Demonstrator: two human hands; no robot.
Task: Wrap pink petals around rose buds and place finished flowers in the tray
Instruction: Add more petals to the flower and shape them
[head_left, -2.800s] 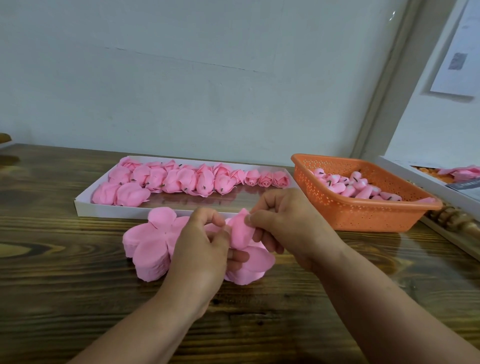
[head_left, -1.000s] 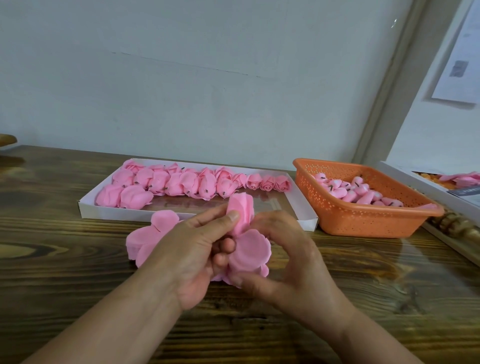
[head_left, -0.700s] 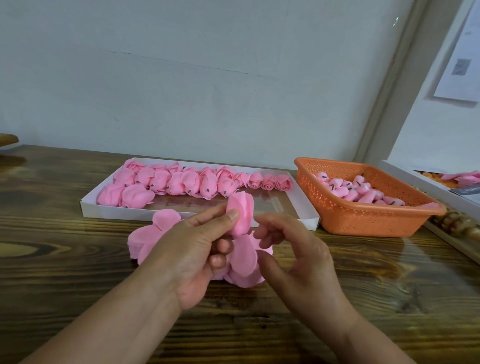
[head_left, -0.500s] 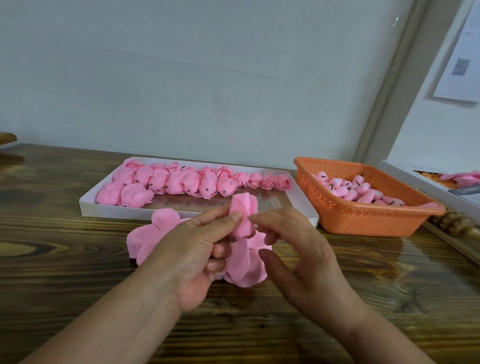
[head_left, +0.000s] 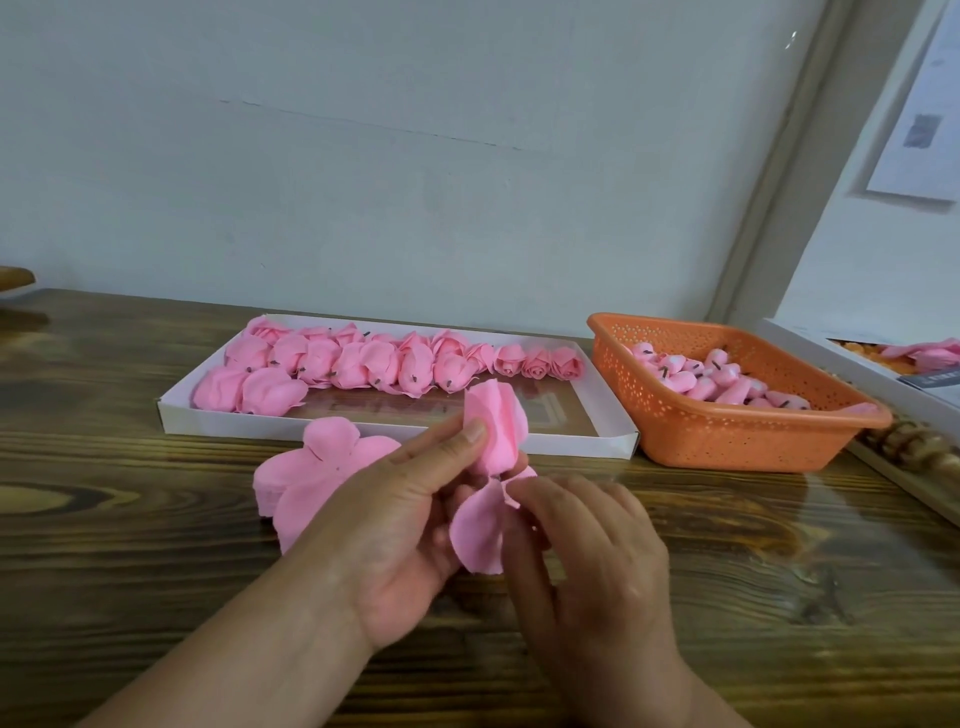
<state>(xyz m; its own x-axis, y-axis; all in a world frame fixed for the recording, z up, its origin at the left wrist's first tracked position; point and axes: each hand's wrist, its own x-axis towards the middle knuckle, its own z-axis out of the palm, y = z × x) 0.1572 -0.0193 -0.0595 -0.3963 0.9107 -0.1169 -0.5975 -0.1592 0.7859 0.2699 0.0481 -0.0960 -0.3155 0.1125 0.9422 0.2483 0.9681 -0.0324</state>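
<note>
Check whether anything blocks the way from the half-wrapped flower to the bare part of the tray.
Nothing visible: the flower, held up by the left hand, sits just before the white tray, whose bare floor lies directly behind it.

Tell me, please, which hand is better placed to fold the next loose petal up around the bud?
Right, probably: the right hand already touches the hanging pink petal, while the left hand grips the half-wrapped pink bud.
</note>
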